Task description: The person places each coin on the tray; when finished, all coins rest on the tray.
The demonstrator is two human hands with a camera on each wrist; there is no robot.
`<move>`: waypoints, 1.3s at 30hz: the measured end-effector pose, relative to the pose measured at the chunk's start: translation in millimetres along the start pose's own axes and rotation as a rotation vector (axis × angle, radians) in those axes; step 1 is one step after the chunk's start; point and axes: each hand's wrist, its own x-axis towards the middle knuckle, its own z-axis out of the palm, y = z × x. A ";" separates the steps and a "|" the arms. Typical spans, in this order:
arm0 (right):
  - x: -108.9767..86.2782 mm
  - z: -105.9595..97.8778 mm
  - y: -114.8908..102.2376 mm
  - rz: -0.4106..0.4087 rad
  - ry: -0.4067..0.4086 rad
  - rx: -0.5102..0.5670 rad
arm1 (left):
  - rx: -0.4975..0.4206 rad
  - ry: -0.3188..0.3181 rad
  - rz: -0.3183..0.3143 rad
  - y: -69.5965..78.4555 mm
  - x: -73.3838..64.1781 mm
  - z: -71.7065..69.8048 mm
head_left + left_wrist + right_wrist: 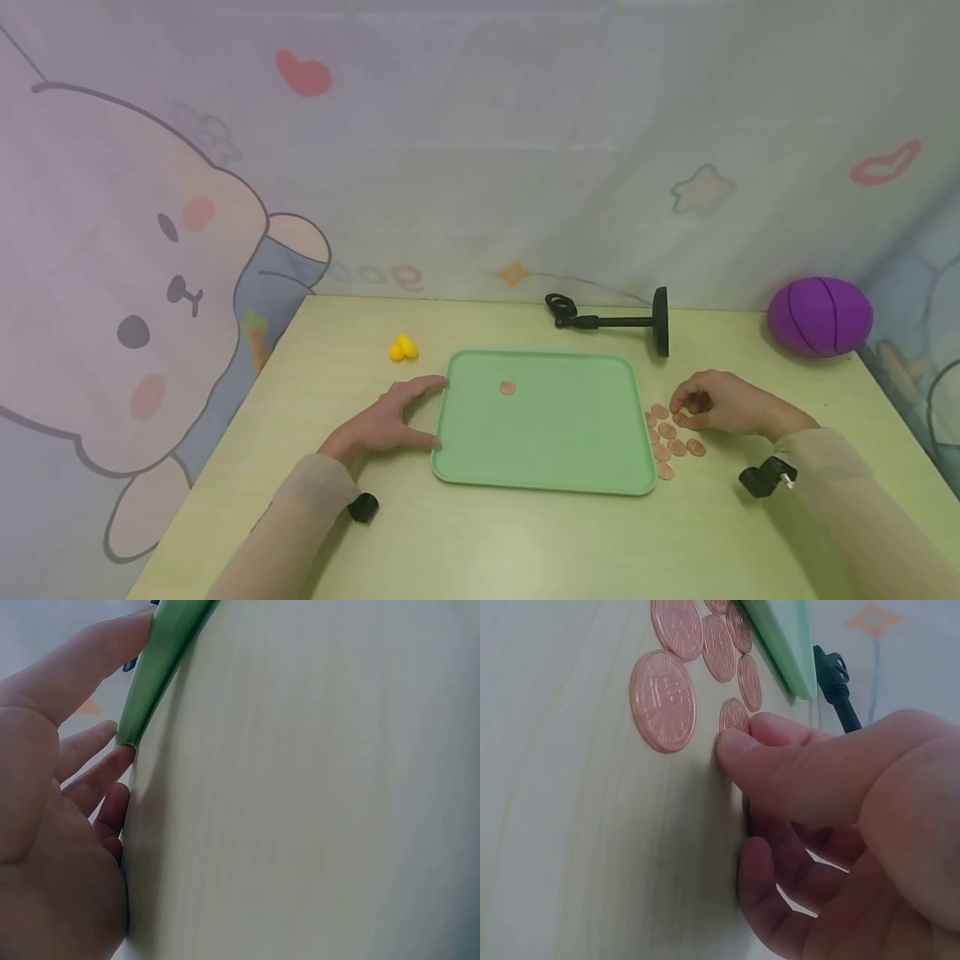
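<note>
A light green tray [543, 425] lies in the middle of the table, with one copper coin [507, 387] on its upper left part. My left hand [384, 423] is spread at the tray's left side; its thumb and fingertips touch the rim, as the left wrist view also shows at the tray edge [154, 682]. Several copper coins [677, 447] lie loosely grouped just off the tray's right side. Over them, my right hand [723, 402] pinches a coin [733, 714] by its edge between thumb and index finger, the other fingers curled. The fingers partly cover that coin.
Behind the tray lies a black stand [615, 322] with a round base. A purple ball [820, 317] sits at the back right corner, and a small yellow object [403, 347] lies behind the left hand. A printed cloth [480, 167] hangs along the table's back edge.
</note>
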 end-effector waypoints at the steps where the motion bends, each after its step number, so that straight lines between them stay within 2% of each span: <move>1: 1.0 0.3 -0.4 -0.006 -0.001 -0.017 | -0.002 0.000 -0.002 -0.1 0.1 0.1; 7: 5.5 -0.5 -9.1 -0.029 -0.026 -0.093 | -0.013 0.001 -0.009 0.5 0.2 0.0; 12: 7.3 -2.4 -17.6 -0.040 -0.047 -0.109 | -0.008 0.001 -0.016 1.6 0.0 0.3; 21: 7.0 -1.1 -17.5 -0.013 -0.032 -0.117 | -0.009 -0.001 -0.014 2.8 -1.0 0.7; 29: 2.1 1.3 -14.7 -0.016 -0.004 -0.094 | -0.011 0.002 -0.001 0.3 0.6 2.5; 39: -4.7 0.1 -14.5 -0.068 0.010 0.004 | -0.007 0.005 0.005 -1.7 1.8 1.5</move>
